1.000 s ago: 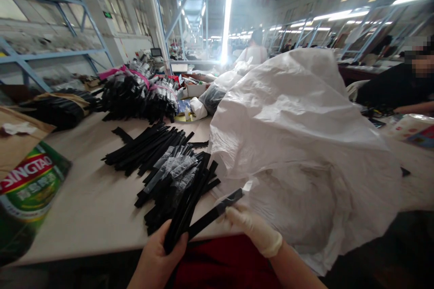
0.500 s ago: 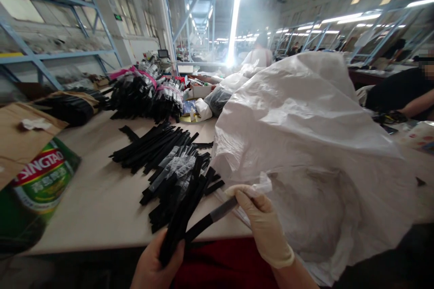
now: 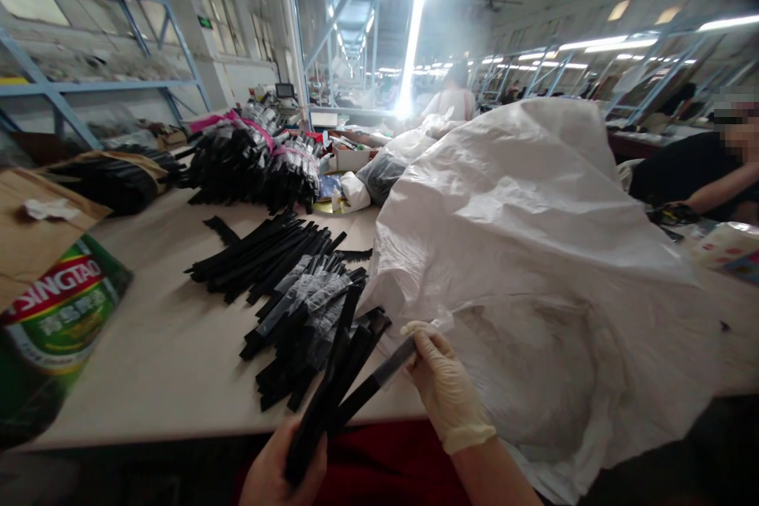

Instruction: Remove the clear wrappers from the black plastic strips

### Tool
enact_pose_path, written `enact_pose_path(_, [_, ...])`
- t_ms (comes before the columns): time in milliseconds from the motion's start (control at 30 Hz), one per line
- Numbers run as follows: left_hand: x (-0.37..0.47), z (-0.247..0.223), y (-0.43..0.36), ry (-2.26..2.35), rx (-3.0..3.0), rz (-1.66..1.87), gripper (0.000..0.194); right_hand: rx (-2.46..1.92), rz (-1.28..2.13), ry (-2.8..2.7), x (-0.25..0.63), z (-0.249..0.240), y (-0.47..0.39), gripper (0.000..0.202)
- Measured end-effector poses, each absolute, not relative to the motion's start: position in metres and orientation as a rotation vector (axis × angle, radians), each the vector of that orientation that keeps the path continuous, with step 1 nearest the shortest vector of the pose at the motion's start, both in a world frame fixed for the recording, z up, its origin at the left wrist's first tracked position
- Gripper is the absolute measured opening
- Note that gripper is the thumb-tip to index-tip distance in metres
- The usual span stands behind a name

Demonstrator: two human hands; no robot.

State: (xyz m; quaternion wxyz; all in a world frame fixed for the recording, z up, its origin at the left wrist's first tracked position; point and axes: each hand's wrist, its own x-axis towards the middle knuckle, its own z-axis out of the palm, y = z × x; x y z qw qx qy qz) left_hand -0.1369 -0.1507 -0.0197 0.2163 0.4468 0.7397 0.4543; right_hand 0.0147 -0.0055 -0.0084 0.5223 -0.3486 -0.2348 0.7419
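Note:
My left hand (image 3: 288, 458), bare, is closed around the lower end of a bundle of flat black strips (image 3: 335, 368) near the table's front edge. One strip with a grey translucent wrapped end (image 3: 394, 360) angles away to the right from this bundle. My right hand (image 3: 442, 379), in a pale glove, pinches that wrapped end, and a bit of clear plastic sticks out past its fingers. Just beyond the bundle lies a pile of black strips with plastic-wrapped middles (image 3: 314, 296). Farther left, loose black strips (image 3: 261, 257) lie side by side on the table.
A large white plastic sheet (image 3: 522, 205) heaps over the right side of the table (image 3: 148, 348). Tied black bundles (image 3: 249, 158) stand at the back. A green printed bag (image 3: 65, 316) and brown paper (image 3: 41, 229) are at left. Another person's arm (image 3: 723, 186) shows at far right.
My right hand has shifted slightly left and its grip sits closer around the wrapped end. The held bundle has moved a little right and down, still in my left hand.

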Motion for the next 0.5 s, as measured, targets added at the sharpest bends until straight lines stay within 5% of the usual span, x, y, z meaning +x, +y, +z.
enact_pose_path(500, [-0.1391,-0.0246,-0.1468,2.044,1.265,1.142,0.022,-0.759,1.772,-0.572,0.0187,-0.0055,-0.005,0.053])
